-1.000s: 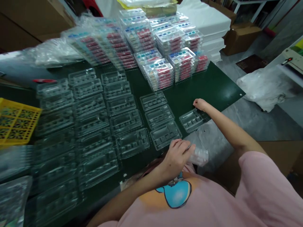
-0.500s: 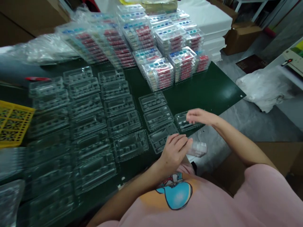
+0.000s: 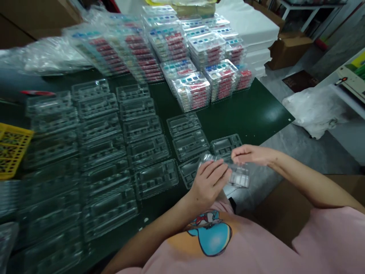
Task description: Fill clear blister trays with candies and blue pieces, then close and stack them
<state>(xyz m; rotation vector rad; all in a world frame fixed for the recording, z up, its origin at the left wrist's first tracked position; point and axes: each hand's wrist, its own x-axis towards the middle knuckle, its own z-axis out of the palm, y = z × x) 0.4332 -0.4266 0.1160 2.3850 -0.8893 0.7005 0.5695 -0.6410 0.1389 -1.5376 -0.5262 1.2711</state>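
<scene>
In the head view my left hand (image 3: 211, 180) is wrapped over a small stack of clear plastic blister trays (image 3: 240, 179), held near my body at the table's edge. My right hand (image 3: 252, 155) is at the upper right edge of that stack, fingers curled together. Whether a tray's rim is between those fingertips I cannot make out. Just beyond my hands, a single blister tray (image 3: 226, 144) lies flat on the green table. Another blister tray (image 3: 188, 173) lies partly hidden behind my left hand.
Rows of clear blister trays (image 3: 155, 177) cover the left of the green table (image 3: 245, 114). Tall stacks of filled packs (image 3: 192, 91) stand at the back. A yellow basket (image 3: 13, 152) is at the left edge, near a red tool (image 3: 37, 92). White plastic bags (image 3: 312, 110) lie on the floor at right.
My right hand has come back from the single tray on the table to the stack. That tray now shows uncovered. The held stack shows more on both sides of my left hand.
</scene>
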